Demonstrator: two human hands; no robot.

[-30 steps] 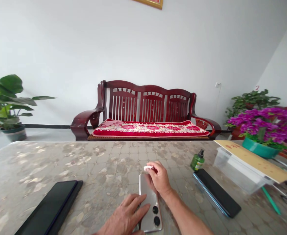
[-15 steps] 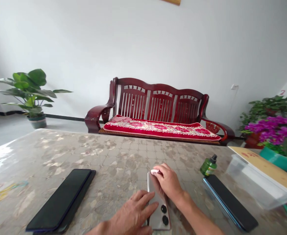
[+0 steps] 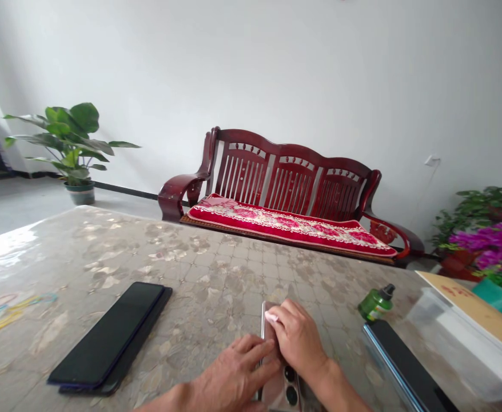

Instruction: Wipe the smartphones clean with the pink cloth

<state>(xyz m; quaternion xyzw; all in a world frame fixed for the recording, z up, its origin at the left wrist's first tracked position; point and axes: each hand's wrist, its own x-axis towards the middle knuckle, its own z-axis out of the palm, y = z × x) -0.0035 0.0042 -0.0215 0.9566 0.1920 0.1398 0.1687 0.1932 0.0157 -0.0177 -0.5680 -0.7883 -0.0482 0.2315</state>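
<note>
Nearest the camera, a silver smartphone (image 3: 275, 399) is laid face down on the worktop (image 3: 191, 257), with its camera lenses (image 3: 293, 395) turned up. It is pinned by the left hand (image 3: 229, 375), whose fingers (image 3: 255, 349) are laid flat and close together across its back. Just beyond them, a small white pad (image 3: 271, 316) is pinched in the fingers of the right hand (image 3: 298, 343) and pressed onto the phone's far end. The wiping is judged to be under way: the far end is being covered, while the lens end, close under both hands, is not seen to be touched by the pad. Left of the fingers, two stacked black phones (image 3: 109, 337) are seen. Right of the fingers are a green bottle (image 3: 375, 304) and a dark phone (image 3: 409, 372). Well beyond, a red wooden bench (image 3: 289, 194) is set against the wall.
</note>
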